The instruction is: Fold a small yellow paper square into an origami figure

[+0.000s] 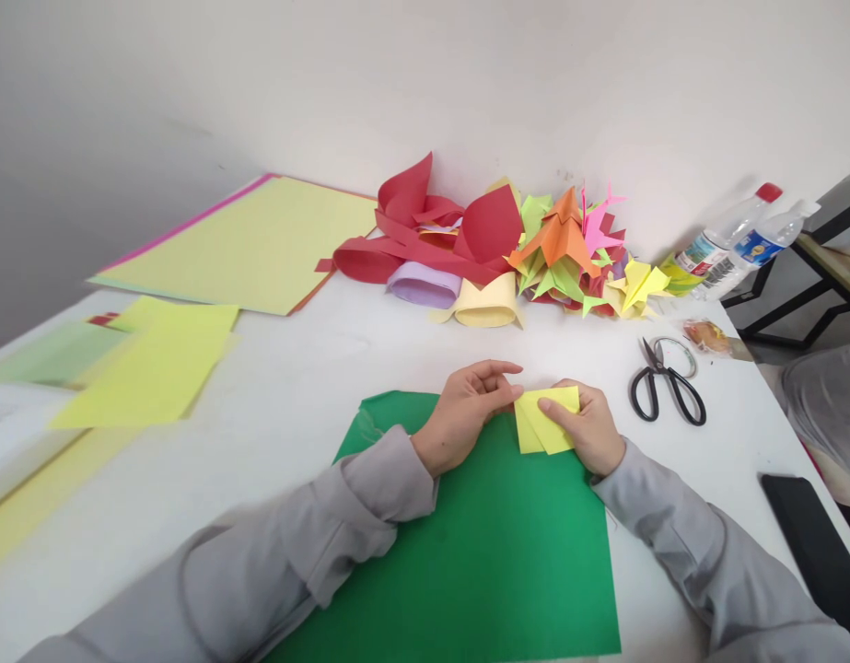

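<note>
A small folded yellow paper (pixel 535 424) is held above a large green sheet (pixel 480 562). My right hand (pixel 594 428) grips its right side, thumb pressed flat on the front and fingers behind. At the paper's upper left corner is my left hand (pixel 466 414), its thumb tip against the corner and its index finger raised apart; the other fingers are curled and partly hidden. The paper has two overlapping flaps that spread slightly at the lower edge.
Black-handled scissors (pixel 666 382) and a tape roll (pixel 675 357) lie at right, near a black phone (pixel 811 543). Behind are red paper shapes (pixel 431 230), folded paper planes (pixel 563 239) and plastic bottles (pixel 732 230). Yellow sheets (pixel 162 364) and large card sheets (pixel 259 239) lie left.
</note>
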Tool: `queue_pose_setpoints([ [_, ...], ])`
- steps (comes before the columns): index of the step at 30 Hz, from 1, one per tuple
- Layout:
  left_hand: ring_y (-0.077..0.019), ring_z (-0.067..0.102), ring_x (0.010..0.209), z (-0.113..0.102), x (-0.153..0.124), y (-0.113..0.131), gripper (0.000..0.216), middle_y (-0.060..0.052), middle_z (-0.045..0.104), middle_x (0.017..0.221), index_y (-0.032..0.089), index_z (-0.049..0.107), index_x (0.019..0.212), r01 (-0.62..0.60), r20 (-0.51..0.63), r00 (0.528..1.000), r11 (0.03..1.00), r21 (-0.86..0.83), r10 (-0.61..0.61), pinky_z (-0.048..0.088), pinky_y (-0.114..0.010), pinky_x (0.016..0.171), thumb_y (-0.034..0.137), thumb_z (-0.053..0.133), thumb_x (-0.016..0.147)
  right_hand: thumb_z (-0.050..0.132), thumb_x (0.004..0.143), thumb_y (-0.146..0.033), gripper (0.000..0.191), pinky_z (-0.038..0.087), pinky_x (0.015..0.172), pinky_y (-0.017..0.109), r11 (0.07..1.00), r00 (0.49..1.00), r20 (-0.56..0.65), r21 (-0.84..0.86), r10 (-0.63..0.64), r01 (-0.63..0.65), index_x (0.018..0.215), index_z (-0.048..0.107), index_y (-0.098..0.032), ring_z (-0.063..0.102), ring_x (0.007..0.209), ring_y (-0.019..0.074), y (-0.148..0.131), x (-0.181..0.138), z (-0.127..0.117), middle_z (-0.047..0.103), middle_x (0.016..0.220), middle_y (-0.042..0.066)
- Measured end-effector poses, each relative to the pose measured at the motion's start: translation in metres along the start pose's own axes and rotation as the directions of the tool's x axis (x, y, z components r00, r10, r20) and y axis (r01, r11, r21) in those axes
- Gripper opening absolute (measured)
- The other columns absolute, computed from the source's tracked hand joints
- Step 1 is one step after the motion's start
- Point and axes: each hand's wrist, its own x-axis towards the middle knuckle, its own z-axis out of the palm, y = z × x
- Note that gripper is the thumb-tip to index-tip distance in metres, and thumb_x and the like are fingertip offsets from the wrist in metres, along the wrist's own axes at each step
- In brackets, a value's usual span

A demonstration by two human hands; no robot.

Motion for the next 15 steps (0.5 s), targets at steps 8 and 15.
queue_pose_setpoints([
  [8, -0.0096, 0.053, 0.061, -0.0002, -0.0012, -0.0019, 0.036, 0.002, 0.059, 0.065, 0.014, 0.067, 0.088, -0.053, 0.01, 0.999, 0.993, 0.108, 0.052, 0.044, -0.024, 0.062, 0.03, 0.081, 0.059, 0.076, 0.063, -0.048, 0.036, 0.041, 0.044, 0.022, 1.0, 1.0, 0.012, 0.015, -0.002, 0.002, 0.064, 0.057, -0.017, 0.047, 0.047, 0.0092, -0.0019, -0.0003, 0.0008, 0.054, 0.053, -0.004],
  [15, -0.007, 0.048, 0.056, -0.0047, 0.0016, -0.0041, 0.032, 0.004, 0.055, 0.06, 0.014, 0.069, 0.082, -0.071, -0.011, 0.997, 0.991, 0.113, 0.073, 0.038, -0.02, 0.055, 0.03, 0.082, 0.057, 0.077, 0.064, -0.045, 0.032, 0.049, 0.053, 0.027, 0.995, 0.999, 0.045, 0.101, 0.016, -0.021, 0.076, 0.066, -0.017, 0.059, 0.056, 0.0137, 0.002, -0.0002, 0.0009, 0.067, 0.066, 0.0],
])
